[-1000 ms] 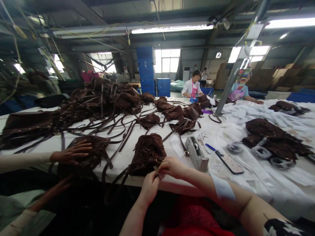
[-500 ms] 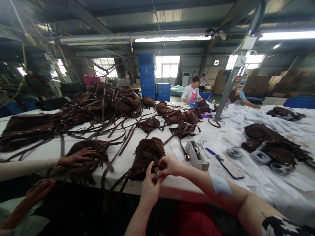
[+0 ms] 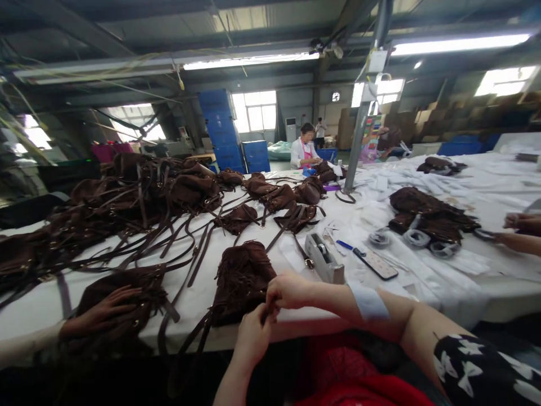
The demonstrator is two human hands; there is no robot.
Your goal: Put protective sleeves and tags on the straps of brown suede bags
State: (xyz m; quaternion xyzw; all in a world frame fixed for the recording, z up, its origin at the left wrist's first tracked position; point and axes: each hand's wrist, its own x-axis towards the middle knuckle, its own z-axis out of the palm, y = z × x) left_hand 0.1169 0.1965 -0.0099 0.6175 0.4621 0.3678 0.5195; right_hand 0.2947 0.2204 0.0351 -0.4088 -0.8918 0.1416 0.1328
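Note:
A dark brown fringed bag (image 3: 243,276) lies at the table's front edge, its straps hanging over the side. At its lower right corner my left hand (image 3: 253,335) and my right hand (image 3: 289,290) meet, fingertips pinched together. Whatever is between their fingers is hidden. Just right of my hands stands a grey tape dispenser (image 3: 324,259). A phone (image 3: 376,264) and a blue pen (image 3: 344,245) lie beyond my right forearm, which has a pale blue patch (image 3: 367,301) around it.
At the left, a co-worker's hand (image 3: 105,310) rests on another brown bag (image 3: 139,276). Brown bags (image 3: 127,192) with tangled straps are heaped behind. A metal post (image 3: 357,146) rises from the white-covered table. Clear rolls (image 3: 416,238) lie by more brown pieces (image 3: 431,211); another person's hands (image 3: 518,234) reach in from the right.
The view has turned to the right. My hands have drawn closer together, the fingers folding in at the bag's corner. The co-worker's lower hand at the left has gone out of sight.

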